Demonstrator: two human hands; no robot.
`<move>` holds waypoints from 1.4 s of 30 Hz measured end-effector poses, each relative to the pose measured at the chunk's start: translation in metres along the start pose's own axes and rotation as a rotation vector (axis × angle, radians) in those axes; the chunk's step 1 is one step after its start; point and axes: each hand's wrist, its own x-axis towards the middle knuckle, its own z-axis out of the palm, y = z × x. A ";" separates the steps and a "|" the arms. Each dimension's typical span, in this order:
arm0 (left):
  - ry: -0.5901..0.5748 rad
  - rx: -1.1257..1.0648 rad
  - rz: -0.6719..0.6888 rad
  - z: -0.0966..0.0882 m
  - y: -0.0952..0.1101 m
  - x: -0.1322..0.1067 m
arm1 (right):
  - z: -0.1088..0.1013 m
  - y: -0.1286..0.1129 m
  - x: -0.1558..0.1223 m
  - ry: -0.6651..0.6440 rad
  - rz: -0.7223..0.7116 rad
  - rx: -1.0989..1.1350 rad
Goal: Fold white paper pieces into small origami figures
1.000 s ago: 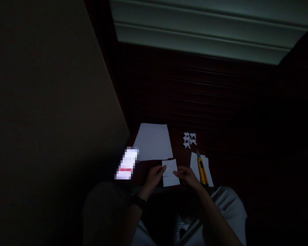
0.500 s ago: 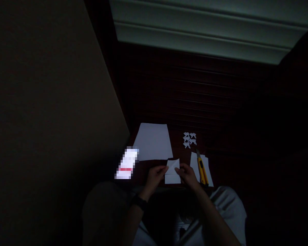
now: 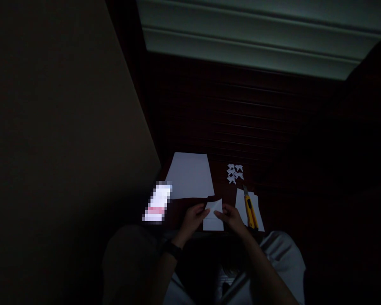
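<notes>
In dim light, both my hands pinch a small white piece of paper [image 3: 213, 215] just above a dark wooden table [image 3: 222, 192]. My left hand [image 3: 194, 219], a dark watch on its wrist, grips the paper's left edge. My right hand [image 3: 230, 217] grips its right edge with thumb and fingers closed. The paper shows a crease across its middle and a folded upper corner.
A larger white sheet [image 3: 189, 175] lies behind the hands. Several small folded paper shapes [image 3: 234, 173] sit at the back right. A yellow utility knife [image 3: 250, 210] rests on a paper strip [image 3: 255, 212] to the right. A blurred bright object [image 3: 158, 202] lies at the left. A wall rises at left.
The small paper has been turned and refolded between my fingers; its top corner now bends over. Both hands stay in nearly the same place.
</notes>
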 end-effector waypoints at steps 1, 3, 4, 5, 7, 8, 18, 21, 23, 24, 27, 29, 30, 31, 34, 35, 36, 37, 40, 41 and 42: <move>-0.047 0.006 -0.004 0.000 0.000 0.000 | 0.000 -0.002 -0.001 -0.014 -0.007 -0.002; -0.105 0.006 -0.007 -0.001 0.000 0.000 | -0.001 -0.005 -0.001 -0.007 -0.025 -0.014; -0.101 -0.001 -0.001 -0.001 -0.001 0.001 | -0.002 -0.005 -0.001 0.008 -0.031 -0.018; -0.073 -0.013 0.011 -0.002 -0.002 0.001 | -0.002 -0.005 -0.001 0.025 -0.034 -0.015; 0.017 -0.045 0.048 -0.001 -0.003 0.002 | -0.003 -0.004 -0.001 0.036 -0.037 -0.006; 0.056 -0.064 0.066 -0.001 -0.003 0.002 | -0.003 -0.003 -0.001 0.035 -0.045 -0.006; 0.122 -0.280 -0.027 -0.003 0.002 -0.001 | -0.005 0.007 0.002 -0.086 -0.161 -0.275; 0.116 -0.315 -0.052 -0.003 0.005 -0.002 | -0.005 0.009 0.002 -0.107 -0.143 -0.289; 0.124 -0.303 -0.082 -0.003 0.007 -0.002 | -0.004 0.009 0.002 -0.109 -0.141 -0.285; 0.131 -0.296 -0.097 -0.003 0.008 -0.003 | -0.004 0.008 0.002 -0.109 -0.144 -0.287; 0.148 -0.299 -0.114 -0.003 0.010 -0.004 | -0.004 0.008 0.001 -0.125 -0.160 -0.316; 0.141 -0.326 -0.094 -0.002 0.011 -0.004 | -0.005 0.009 0.001 -0.140 -0.164 -0.339; 0.139 -0.341 -0.084 -0.002 0.011 -0.004 | -0.006 0.009 0.001 -0.139 -0.168 -0.349; 0.140 -0.356 -0.077 -0.002 0.011 -0.004 | -0.006 0.008 0.001 -0.132 -0.171 -0.361; 0.148 -0.408 -0.077 -0.001 0.010 -0.003 | -0.006 0.006 -0.001 -0.129 -0.110 -0.360; 0.151 -0.425 -0.081 -0.001 0.010 -0.003 | -0.006 0.005 -0.001 -0.136 -0.070 -0.346; 0.151 -0.442 -0.084 0.000 0.010 -0.003 | -0.005 0.004 -0.001 -0.139 -0.036 -0.329; 0.147 -0.455 -0.088 0.000 0.010 -0.003 | -0.004 0.003 -0.001 -0.135 -0.023 -0.317; 0.141 -0.460 -0.103 0.001 0.012 -0.004 | -0.001 0.003 0.001 -0.079 -0.097 -0.326; 0.142 -0.453 -0.104 0.001 0.013 -0.004 | 0.000 0.004 0.003 -0.048 -0.120 -0.326; 0.144 -0.443 -0.100 0.001 0.013 -0.005 | 0.000 0.006 0.004 -0.017 -0.126 -0.315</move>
